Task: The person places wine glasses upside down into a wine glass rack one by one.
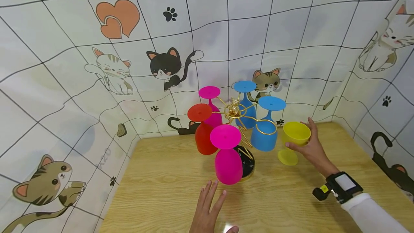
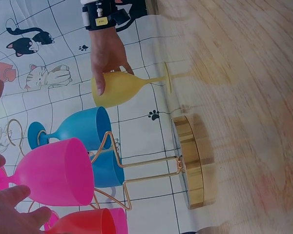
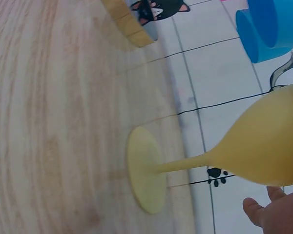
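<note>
Head view: right hand [image 1: 312,146] fingers grip yellow goblet [image 1: 295,134] beside rack [image 1: 240,118]; left hand [image 1: 207,211] fingers spread on bare table [image 1: 155,190].

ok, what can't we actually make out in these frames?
- Rack's black base, head view: mostly hidden behind the front pink goblet.
- Left hand, head view: palm cut off by the bottom edge.
- Right hand, right wrist view: only an edge shows beside the yellow goblet; grip unseen there.
</note>
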`<state>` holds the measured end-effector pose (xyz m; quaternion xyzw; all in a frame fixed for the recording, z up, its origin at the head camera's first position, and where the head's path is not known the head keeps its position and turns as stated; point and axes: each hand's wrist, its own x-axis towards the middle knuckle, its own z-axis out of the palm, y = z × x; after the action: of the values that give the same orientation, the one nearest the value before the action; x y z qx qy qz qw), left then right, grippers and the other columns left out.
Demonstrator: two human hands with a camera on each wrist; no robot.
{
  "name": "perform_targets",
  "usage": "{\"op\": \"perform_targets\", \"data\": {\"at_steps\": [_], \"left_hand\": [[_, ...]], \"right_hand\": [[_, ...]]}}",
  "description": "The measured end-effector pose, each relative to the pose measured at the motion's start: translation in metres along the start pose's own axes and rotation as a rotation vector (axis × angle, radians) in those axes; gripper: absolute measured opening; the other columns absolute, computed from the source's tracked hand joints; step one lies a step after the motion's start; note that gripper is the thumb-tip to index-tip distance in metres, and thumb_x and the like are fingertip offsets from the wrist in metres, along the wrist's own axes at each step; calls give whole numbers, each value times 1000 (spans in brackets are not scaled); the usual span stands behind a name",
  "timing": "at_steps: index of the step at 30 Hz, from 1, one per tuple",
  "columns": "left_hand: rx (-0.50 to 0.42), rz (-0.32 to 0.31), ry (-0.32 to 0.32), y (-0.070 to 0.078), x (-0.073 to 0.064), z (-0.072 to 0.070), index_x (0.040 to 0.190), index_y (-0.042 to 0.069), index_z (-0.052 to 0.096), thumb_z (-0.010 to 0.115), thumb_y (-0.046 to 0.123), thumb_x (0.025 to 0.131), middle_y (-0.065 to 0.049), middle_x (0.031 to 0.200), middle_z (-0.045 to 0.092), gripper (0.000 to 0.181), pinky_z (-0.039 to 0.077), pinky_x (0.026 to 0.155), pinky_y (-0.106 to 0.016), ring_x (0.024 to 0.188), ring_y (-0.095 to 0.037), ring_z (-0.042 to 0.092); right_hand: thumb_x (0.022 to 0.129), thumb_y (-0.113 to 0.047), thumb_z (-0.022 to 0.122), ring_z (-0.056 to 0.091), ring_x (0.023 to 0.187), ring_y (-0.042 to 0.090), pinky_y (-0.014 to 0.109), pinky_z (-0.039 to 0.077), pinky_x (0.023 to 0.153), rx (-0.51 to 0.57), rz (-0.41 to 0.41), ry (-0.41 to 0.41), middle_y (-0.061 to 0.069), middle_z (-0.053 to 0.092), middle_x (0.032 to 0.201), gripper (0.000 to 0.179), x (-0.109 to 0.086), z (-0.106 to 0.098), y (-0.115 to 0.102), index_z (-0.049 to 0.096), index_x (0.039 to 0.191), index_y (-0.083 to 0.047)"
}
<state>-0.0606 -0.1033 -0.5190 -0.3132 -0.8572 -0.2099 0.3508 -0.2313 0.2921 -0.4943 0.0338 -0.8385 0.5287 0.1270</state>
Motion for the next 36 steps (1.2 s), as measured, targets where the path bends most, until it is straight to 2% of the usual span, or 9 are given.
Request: {"op": "perform_targets", "data": {"at_steps": [4,6,9,12,21,25,30,33,36], "left_hand": [[-4,-7,-5,0,-1,0,145,11,47,56,63,89,-19,151,43,77,2,126,-29,143,-31,33],[-6,-11,-11,0,-2,0,146,11,46,56,63,89,-19,151,43,77,2,126,-28,144,-31,33],[-5,-23,-28,0,-2,-1,147,12,45,56,63,89,-19,152,42,78,1,126,-27,145,-29,32],[3,-33,-46,0,-4,-2,148,13,43,54,64,89,-17,154,39,79,1,126,-26,146,-28,30],[-38,-50,-46,-2,-4,-4,148,12,41,64,60,85,-15,157,34,83,0,125,-24,146,-27,29],[-84,-42,-31,-6,-4,-3,148,8,41,61,60,88,-17,157,34,81,2,125,-23,147,-27,29],[-144,-49,-12,-8,-5,-4,148,6,40,60,59,89,-17,157,33,82,6,124,-21,148,-27,27],[-141,-48,3,-8,-5,-5,147,4,41,63,58,87,-18,156,35,84,24,123,-30,147,-29,30],[-148,-63,-10,-7,-2,-8,148,5,40,68,57,84,-16,157,34,87,47,107,-44,147,-28,30]], "right_hand": [[86,-26,77,35,127,34,69,28,110,-14,18,-17,25,17,158,118,-1,3,9,-20,152,-40],[88,-27,75,39,126,23,65,30,111,-13,13,-15,24,22,155,113,-1,4,13,-17,153,-38],[89,-28,73,41,117,1,39,40,110,-37,-4,4,21,32,148,104,-2,4,16,-7,156,-32],[89,-29,73,38,109,-11,18,40,93,-71,-20,34,17,37,143,98,-4,3,17,3,157,-28],[87,-28,76,41,106,-8,9,37,82,-93,-43,57,12,39,139,93,-14,-6,14,14,156,-29],[87,-29,76,41,105,-9,8,37,80,-119,-37,80,9,39,139,92,-23,-11,4,15,155,-31],[86,-16,76,46,104,-7,3,40,80,-74,-91,103,-6,43,132,90,-38,-15,-13,18,155,-27],[85,-6,75,50,103,-3,3,43,81,-41,-141,100,-14,44,128,89,-48,-15,-26,22,154,-23],[83,0,75,52,102,0,5,45,81,-31,-174,91,-14,46,127,90,-59,-15,-40,24,153,-21]]}}
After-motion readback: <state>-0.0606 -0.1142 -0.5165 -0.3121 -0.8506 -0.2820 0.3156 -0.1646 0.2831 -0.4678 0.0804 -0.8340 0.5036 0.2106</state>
